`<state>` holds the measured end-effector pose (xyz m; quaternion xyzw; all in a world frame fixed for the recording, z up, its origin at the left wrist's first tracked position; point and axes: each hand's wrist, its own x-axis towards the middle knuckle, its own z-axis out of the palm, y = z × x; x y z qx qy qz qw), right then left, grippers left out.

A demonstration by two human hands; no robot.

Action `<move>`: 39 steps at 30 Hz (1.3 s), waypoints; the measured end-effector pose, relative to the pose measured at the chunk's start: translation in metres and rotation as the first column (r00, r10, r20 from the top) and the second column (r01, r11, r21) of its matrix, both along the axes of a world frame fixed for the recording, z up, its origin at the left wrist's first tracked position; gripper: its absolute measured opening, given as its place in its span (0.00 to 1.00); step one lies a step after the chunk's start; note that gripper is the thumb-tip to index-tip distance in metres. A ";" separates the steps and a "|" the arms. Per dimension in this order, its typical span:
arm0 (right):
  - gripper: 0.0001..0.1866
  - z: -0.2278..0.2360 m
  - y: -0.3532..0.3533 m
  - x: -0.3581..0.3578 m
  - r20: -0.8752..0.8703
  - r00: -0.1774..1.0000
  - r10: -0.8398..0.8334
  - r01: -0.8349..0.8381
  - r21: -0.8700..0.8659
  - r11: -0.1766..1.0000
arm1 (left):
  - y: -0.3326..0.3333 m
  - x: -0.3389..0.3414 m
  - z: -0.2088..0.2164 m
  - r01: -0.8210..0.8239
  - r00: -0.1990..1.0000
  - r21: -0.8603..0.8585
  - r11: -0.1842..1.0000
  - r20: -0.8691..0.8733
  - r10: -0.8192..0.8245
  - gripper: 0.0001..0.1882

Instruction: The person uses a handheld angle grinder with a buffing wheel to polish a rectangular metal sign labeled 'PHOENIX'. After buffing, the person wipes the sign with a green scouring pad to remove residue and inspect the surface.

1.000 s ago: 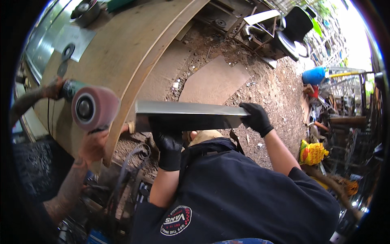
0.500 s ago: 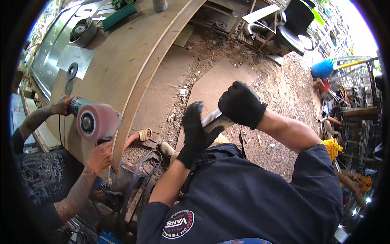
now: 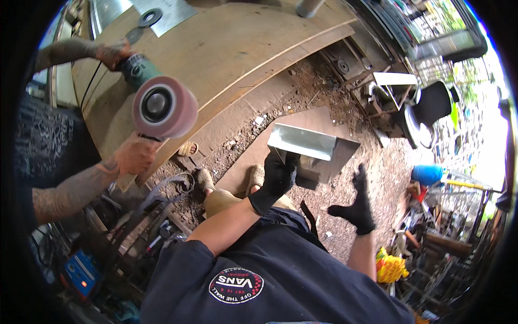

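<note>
My left hand [image 3: 276, 183], in a black glove, grips a bent piece of shiny sheet metal [image 3: 303, 141] from below. The piece has a bright flat face and darker folded sides, and it is raised in front of my body. Part of its underside is hidden behind the glove. My right hand [image 3: 356, 206], gloved in black too, is apart from the metal on its right, thumb and fingers spread with nothing in them. At the left, a co-worker's two bare hands hold a green power tool [image 3: 141, 73] with a pink drum wheel [image 3: 181, 116].
A wooden worktable [image 3: 216, 54] spans the upper left, with a dark disc [image 3: 150, 18] on a metal sheet. Brown board [image 3: 243, 162] lies on the gritty ground by my feet. A blue container [image 3: 427, 174] and piled scrap stand right; a blue machine [image 3: 81, 272] sits lower left.
My right hand has let go of the metal piece and moved down, opening. The left hand has turned the piece so its bright face shows. The whole view has swung left.
</note>
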<state>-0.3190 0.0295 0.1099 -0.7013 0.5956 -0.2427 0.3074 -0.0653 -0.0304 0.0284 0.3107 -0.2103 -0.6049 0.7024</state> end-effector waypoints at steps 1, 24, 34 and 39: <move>0.75 -0.017 0.006 0.003 -0.107 0.994 -0.019 0.020 0.008 1.000 | -0.001 0.005 0.002 0.026 0.988 -0.009 1.000 0.152 -0.025 0.11; 0.06 0.160 0.011 0.146 -0.645 0.762 0.056 -0.095 -0.025 0.995 | 0.015 0.106 0.052 0.271 0.601 0.094 0.958 -0.794 -0.092 0.24; 0.06 0.163 0.022 0.155 -0.647 0.762 0.017 -0.043 -0.024 0.999 | 0.017 0.117 0.061 0.295 0.711 0.115 0.949 -0.689 -0.137 0.23; 0.05 0.163 0.022 0.157 -0.633 0.774 0.021 -0.038 -0.014 0.999 | 0.015 0.123 0.064 0.321 0.647 0.124 0.939 -0.752 -0.122 0.23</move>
